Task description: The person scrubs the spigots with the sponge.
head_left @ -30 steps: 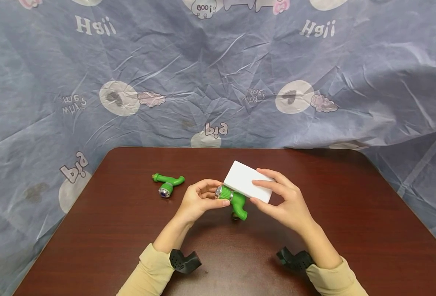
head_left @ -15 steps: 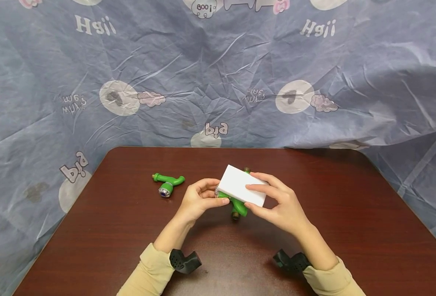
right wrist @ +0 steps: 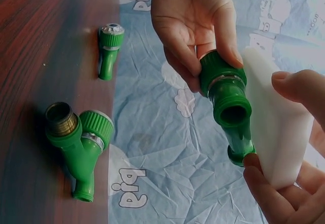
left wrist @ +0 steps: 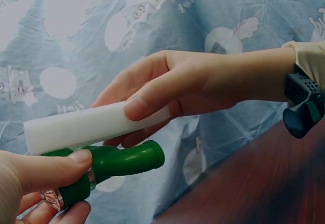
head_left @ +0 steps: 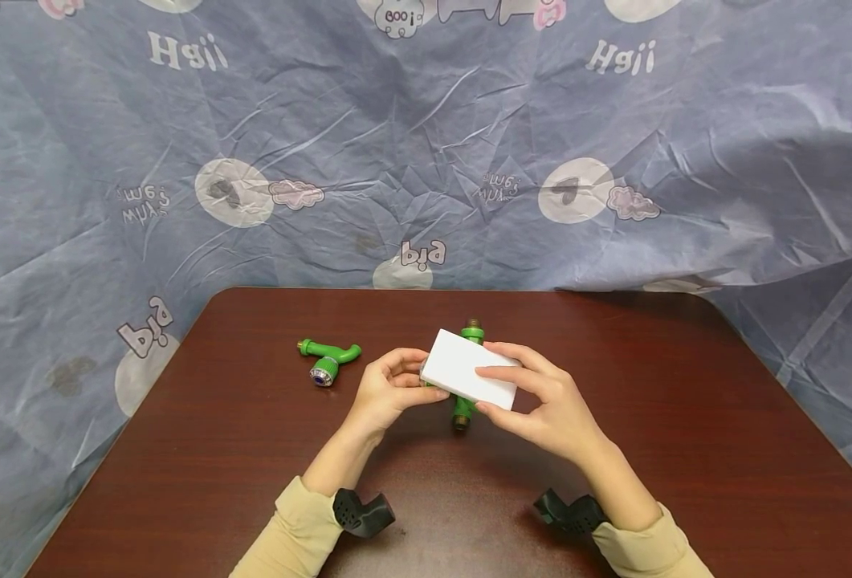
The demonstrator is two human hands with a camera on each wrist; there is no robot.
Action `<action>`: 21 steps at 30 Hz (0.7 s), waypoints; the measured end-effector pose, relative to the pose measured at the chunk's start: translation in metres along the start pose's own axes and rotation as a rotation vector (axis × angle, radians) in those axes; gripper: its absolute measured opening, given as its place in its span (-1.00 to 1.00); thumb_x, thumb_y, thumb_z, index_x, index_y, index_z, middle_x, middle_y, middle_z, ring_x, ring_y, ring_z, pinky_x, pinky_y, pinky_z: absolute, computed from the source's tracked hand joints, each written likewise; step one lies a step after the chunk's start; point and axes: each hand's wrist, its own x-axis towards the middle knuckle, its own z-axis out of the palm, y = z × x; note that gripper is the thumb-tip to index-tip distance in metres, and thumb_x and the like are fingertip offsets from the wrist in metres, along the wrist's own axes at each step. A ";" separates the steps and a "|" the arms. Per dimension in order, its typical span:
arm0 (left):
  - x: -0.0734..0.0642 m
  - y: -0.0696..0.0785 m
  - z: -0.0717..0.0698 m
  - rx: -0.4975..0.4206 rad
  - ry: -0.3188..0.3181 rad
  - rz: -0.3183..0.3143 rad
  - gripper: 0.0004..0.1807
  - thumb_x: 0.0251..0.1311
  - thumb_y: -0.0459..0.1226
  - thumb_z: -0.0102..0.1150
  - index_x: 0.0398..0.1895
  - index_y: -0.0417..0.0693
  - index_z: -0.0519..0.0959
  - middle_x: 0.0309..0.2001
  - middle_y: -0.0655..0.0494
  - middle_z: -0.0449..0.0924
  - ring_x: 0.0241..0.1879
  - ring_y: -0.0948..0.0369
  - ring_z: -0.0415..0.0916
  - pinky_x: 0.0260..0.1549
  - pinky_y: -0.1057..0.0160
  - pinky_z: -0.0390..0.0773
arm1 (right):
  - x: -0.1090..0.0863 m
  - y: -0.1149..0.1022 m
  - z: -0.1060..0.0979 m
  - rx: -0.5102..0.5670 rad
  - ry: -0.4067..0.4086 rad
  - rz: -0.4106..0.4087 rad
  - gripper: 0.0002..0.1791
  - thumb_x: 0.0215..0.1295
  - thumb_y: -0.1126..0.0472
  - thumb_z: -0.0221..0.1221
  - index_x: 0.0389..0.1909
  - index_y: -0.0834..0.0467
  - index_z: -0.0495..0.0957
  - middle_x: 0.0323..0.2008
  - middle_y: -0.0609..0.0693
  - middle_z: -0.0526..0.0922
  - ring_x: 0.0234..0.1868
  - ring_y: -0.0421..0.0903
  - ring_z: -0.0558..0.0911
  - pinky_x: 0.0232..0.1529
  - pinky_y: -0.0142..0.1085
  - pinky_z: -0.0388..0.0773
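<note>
Green tap (left wrist: 129, 159), one, raised over the worktop (head_left: 252, 474), grasped by the left grip (head_left: 391, 391); head view mostly hides it behind a white block (head_left: 454, 366), pinched by the right grip (head_left: 552, 395). Second tap (right wrist: 81, 158) beneath, largely covered from above; third tap (head_left: 328, 360), fully visible, toward the left edge. Worktop extends broadly rightward; near edge cut off.

Block (head_left: 464, 371) in right hand (head_left: 550, 395) is coloured white, tap (left wrist: 122, 160) in left hand (head_left: 391, 390) green, cloth (head_left: 397, 136) beyond printed white-pink on blue.

Passage is free over the right side of the worktop (head_left: 686, 401); the white block (head_left: 458, 368) obstructs the middle, a small green tap (head_left: 332, 352) the left.
</note>
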 end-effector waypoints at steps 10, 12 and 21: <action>0.000 -0.002 0.002 -0.038 -0.008 -0.001 -0.47 -0.25 -0.69 0.30 -0.07 -0.41 0.46 -0.26 0.03 0.56 -0.38 0.25 0.61 -0.33 0.26 0.63 | 0.001 -0.001 0.001 -0.030 0.015 -0.037 -0.61 -0.08 0.24 0.40 -0.12 0.08 0.66 0.08 0.06 0.53 -0.01 -0.02 0.56 -0.18 -0.51 0.46; 0.000 -0.003 0.002 -0.042 -0.014 -0.002 -0.46 -0.24 -0.70 0.29 -0.06 -0.42 0.44 -0.25 0.03 0.56 -0.37 0.24 0.61 -0.31 0.23 0.64 | 0.001 -0.002 0.002 -0.028 0.002 -0.062 -0.65 0.02 0.15 0.36 -0.12 0.09 0.66 0.08 0.07 0.53 -0.01 -0.01 0.56 -0.19 -0.49 0.47; 0.000 -0.001 0.001 -0.019 0.035 0.005 -0.48 -0.26 -0.64 0.36 -0.09 -0.37 0.51 -0.28 0.05 0.59 -0.42 0.26 0.59 -0.37 0.33 0.61 | 0.002 0.004 -0.009 -0.052 0.045 -0.045 -0.64 -0.10 0.27 0.35 -0.16 0.10 0.67 0.06 0.10 0.55 -0.03 0.00 0.57 -0.11 -0.53 0.43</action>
